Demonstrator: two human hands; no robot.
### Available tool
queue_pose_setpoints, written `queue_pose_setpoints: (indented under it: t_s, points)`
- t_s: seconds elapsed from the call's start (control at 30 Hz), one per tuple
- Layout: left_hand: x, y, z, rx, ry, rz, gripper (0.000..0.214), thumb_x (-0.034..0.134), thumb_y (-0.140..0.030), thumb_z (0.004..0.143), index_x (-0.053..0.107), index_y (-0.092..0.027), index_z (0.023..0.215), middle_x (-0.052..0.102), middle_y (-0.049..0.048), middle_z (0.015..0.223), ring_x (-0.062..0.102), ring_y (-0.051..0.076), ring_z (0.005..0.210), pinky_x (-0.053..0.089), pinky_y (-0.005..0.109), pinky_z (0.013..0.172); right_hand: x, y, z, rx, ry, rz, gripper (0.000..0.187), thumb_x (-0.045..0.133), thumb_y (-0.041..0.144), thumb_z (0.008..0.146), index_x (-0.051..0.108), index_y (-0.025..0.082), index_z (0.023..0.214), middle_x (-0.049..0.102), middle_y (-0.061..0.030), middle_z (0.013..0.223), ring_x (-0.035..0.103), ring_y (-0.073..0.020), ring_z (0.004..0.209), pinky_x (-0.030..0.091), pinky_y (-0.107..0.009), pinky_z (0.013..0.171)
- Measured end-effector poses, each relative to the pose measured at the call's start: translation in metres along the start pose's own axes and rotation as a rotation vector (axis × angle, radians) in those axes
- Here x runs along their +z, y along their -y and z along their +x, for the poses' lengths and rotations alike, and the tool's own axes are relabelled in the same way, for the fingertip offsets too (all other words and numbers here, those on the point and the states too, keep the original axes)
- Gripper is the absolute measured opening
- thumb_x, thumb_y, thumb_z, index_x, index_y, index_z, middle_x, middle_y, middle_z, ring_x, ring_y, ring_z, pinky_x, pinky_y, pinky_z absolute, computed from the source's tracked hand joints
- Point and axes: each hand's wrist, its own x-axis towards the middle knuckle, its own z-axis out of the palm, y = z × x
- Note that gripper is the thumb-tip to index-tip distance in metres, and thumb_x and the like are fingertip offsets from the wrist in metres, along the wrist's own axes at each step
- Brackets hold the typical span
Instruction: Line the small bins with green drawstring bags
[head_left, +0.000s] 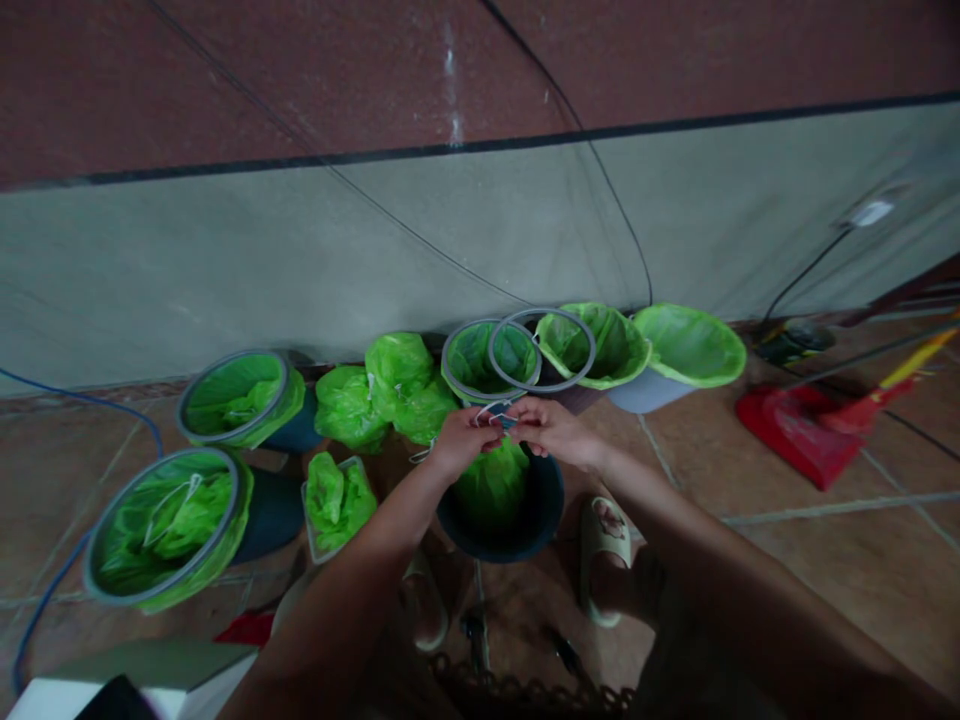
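My left hand (463,437) and my right hand (553,430) meet above a dark round bin (525,525) on the floor. Both hands pinch the gathered top of a green plastic bag (491,482) that hangs down into the bin. Something thin and white, like a string, shows between the fingertips. A grey ring (542,349) rests tilted just behind my hands. My sandalled foot (604,555) stands to the right of the bin.
Several bins lined with green bags stand along the wall: two at left (166,528) (238,398), others behind (480,358) (686,350). Tied green bags (379,395) lie between them. A red dustpan (799,430) sits at right. Cables cross the wall.
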Motion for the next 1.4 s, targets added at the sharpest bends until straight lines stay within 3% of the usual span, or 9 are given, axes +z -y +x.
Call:
queue_pose_setpoints:
  t_s: [0.13, 0.23, 0.33, 0.5, 0.57, 0.87, 1.07, 1.27, 1.4]
  points:
    - [-0.002, 0.003, 0.003, 0.058, -0.05, 0.05, 0.012, 0.074, -0.014, 0.061, 0.063, -0.015, 0.066, 0.06, -0.005, 0.06, 0.051, 0.008, 0.056, 0.038, 0.021, 0.058, 0.002, -0.002, 0.0, 0.086, 0.004, -0.013, 0.037, 0.079, 0.029, 0.065, 0.054, 0.021, 0.09, 0.063, 0.0067, 0.06, 0.045, -0.0063, 0.041, 0.032, -0.019, 0.039]
    - [-0.004, 0.003, 0.006, 0.087, -0.046, 0.184, 0.008, 0.071, -0.012, 0.063, 0.064, -0.015, 0.068, 0.061, -0.0044, 0.062, 0.053, 0.009, 0.059, 0.039, 0.022, 0.06, 0.002, -0.004, 0.0, 0.118, -0.007, -0.019, 0.045, 0.08, 0.026, 0.064, 0.055, 0.021, 0.1, 0.065, 0.0055, 0.063, 0.048, -0.0077, 0.043, 0.035, -0.02, 0.041]
    - [-0.006, 0.002, 0.005, 0.137, -0.054, 0.369, 0.014, 0.066, -0.009, 0.067, 0.067, -0.017, 0.079, 0.061, -0.0045, 0.065, 0.054, 0.011, 0.059, 0.04, 0.023, 0.06, 0.0, -0.002, 0.002, 0.035, -0.086, -0.002, 0.048, 0.079, 0.029, 0.065, 0.058, 0.02, 0.107, 0.065, 0.0044, 0.068, 0.048, -0.0076, 0.045, 0.036, -0.021, 0.042]
    - [-0.004, -0.001, -0.001, 0.298, -0.083, 0.618, 0.028, 0.055, -0.003, 0.074, 0.069, -0.018, 0.092, 0.068, -0.0004, 0.079, 0.06, 0.015, 0.07, 0.046, 0.026, 0.071, -0.005, 0.003, 0.006, -0.176, -0.373, 0.073, 0.03, 0.075, 0.038, 0.068, 0.06, 0.02, 0.087, 0.063, 0.0017, 0.075, 0.048, -0.008, 0.051, 0.038, -0.023, 0.046]
    - [-0.002, 0.0, -0.003, 0.347, -0.09, 0.672, 0.031, 0.051, -0.001, 0.075, 0.069, -0.019, 0.093, 0.069, 0.0013, 0.084, 0.062, 0.016, 0.076, 0.047, 0.027, 0.076, -0.007, 0.001, 0.008, -0.176, -0.4, 0.067, 0.029, 0.075, 0.038, 0.068, 0.059, 0.02, 0.083, 0.061, 0.0024, 0.072, 0.048, -0.0083, 0.052, 0.039, -0.023, 0.047]
    - [0.01, 0.004, -0.007, 0.446, -0.067, 0.641, 0.028, 0.053, -0.006, 0.082, 0.071, -0.019, 0.1, 0.072, 0.0039, 0.096, 0.065, 0.017, 0.089, 0.05, 0.028, 0.089, 0.007, -0.006, 0.003, -0.049, -0.04, -0.057, 0.02, 0.068, 0.035, 0.073, 0.07, 0.017, 0.08, 0.062, 0.0025, 0.067, 0.047, -0.0074, 0.053, 0.036, -0.021, 0.048]
    - [0.01, 0.001, -0.009, 0.394, -0.117, 0.556, 0.034, 0.054, -0.013, 0.088, 0.069, -0.019, 0.117, 0.073, 0.0049, 0.095, 0.067, 0.017, 0.087, 0.053, 0.028, 0.085, 0.005, -0.001, -0.001, 0.046, 0.002, 0.07, 0.036, 0.078, 0.048, 0.067, 0.071, 0.015, 0.079, 0.061, 0.0027, 0.063, 0.043, -0.0051, 0.048, 0.03, -0.02, 0.044]
    - [0.008, 0.0, -0.006, 0.292, -0.065, 0.386, 0.031, 0.059, -0.015, 0.083, 0.071, -0.019, 0.112, 0.068, 0.0006, 0.085, 0.065, 0.013, 0.071, 0.053, 0.024, 0.072, 0.002, -0.004, 0.001, 0.115, -0.009, 0.17, 0.044, 0.088, 0.049, 0.058, 0.071, 0.015, 0.08, 0.062, 0.0012, 0.064, 0.045, -0.0054, 0.051, 0.033, -0.02, 0.048]
    - [0.005, -0.003, -0.004, 0.225, 0.008, 0.269, 0.03, 0.062, -0.014, 0.079, 0.071, -0.017, 0.107, 0.065, -0.0016, 0.079, 0.06, 0.01, 0.062, 0.051, 0.022, 0.065, 0.0, -0.005, 0.004, 0.038, -0.003, -0.055, 0.03, 0.074, 0.045, 0.074, 0.068, 0.016, 0.078, 0.059, 0.0016, 0.064, 0.047, -0.0082, 0.053, 0.036, -0.023, 0.052]
